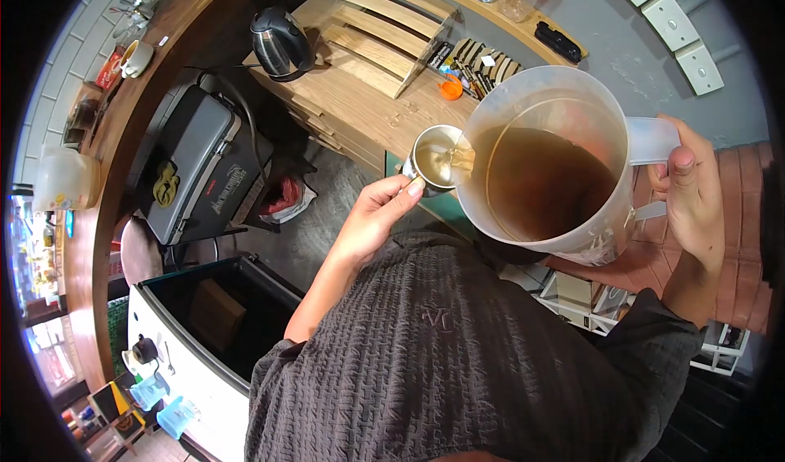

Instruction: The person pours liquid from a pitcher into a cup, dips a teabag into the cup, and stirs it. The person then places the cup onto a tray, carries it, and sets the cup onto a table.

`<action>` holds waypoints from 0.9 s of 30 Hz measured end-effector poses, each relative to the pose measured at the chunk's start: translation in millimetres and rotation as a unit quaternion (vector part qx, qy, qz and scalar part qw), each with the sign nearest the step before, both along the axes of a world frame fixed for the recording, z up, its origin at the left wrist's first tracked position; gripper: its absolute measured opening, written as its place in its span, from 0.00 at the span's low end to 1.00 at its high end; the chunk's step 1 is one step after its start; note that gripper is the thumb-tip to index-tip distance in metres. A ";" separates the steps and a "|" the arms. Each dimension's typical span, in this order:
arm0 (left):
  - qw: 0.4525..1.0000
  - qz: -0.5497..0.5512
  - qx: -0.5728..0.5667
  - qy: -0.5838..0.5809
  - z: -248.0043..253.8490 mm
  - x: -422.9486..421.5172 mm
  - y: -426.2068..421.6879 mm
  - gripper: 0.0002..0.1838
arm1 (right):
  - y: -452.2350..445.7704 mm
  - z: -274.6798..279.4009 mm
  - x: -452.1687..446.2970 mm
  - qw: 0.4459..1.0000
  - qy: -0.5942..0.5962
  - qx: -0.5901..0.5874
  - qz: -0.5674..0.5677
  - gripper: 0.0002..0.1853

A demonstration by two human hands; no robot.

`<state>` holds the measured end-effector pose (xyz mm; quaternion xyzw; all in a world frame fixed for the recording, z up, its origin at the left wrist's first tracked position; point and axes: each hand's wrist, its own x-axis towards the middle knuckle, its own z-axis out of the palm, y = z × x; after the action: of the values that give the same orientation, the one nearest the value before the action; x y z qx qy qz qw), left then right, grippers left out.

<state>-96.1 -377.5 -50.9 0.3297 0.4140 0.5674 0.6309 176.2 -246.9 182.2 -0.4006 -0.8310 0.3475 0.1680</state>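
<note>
Far L you've got a curved wood ledge [105,217], smooth w/ visible grain, then a boxy grey case [196,163] w/ metal trim, prob set back there to leave you standing room. Below it, a white-sided bin [192,388] gapes open, dark inside. Next, a rounded kettle [282,45], black plastic & shiny metal, sits at the end of the wood counter [401,114], prob within reach but out of your way. Your L hand [380,217] has the small round cup [427,145], thumb at its side, other fingers mostly hidden; looks metallic inside, held mouth-up under the jug's lip so the stream lands in it. The jug [568,98] is just R of it, in front of your chest: cloudy translucent plastic, wide round mouth, tipped toward the cup b/c the brown liquid [544,188] has to reach the lip. Can't tell if lip & cup touch. Your R hand [691,184] is wrapped round the jug's looped handle, thumb up top, prob to control the tilt
</note>
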 end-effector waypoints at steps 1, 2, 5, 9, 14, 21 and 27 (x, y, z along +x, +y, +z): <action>1.000 0.002 -0.002 0.001 1.3 0.1 -0.7 0.14 | -1.5 0.0 -1.2 1.000 0.000 0.003 -0.001 0.41; 1.000 0.003 -0.004 0.002 2.6 0.4 -1.4 0.14 | -3.8 0.2 -3.5 1.000 0.023 -0.004 -0.003 0.37; 1.000 0.018 -0.003 0.022 7.5 2.7 -1.7 0.15 | -4.7 1.0 -4.9 0.999 0.045 -0.013 -0.001 0.34; 1.000 0.006 -0.004 0.015 7.7 -0.8 -3.3 0.14 | -6.9 2.4 -7.5 0.999 0.041 -0.007 0.004 0.33; 1.000 -0.005 -0.001 0.009 7.7 -5.7 -5.4 0.15 | -4.0 3.7 -2.6 1.000 -0.001 -0.015 0.012 0.39; 1.000 -0.010 -0.007 -0.004 4.6 -11.8 -5.5 0.15 | -7.3 4.1 -9.0 1.000 -0.006 -0.005 0.017 0.39; 1.000 -0.006 -0.010 0.009 8.8 -15.1 -5.5 0.16 | -6.2 5.1 -10.1 1.000 -0.002 -0.011 0.008 0.39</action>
<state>-111.2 -383.0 -42.1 0.3306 0.4238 0.5566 0.6335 166.0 -253.2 187.3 -0.3961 -0.8308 0.3573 0.1589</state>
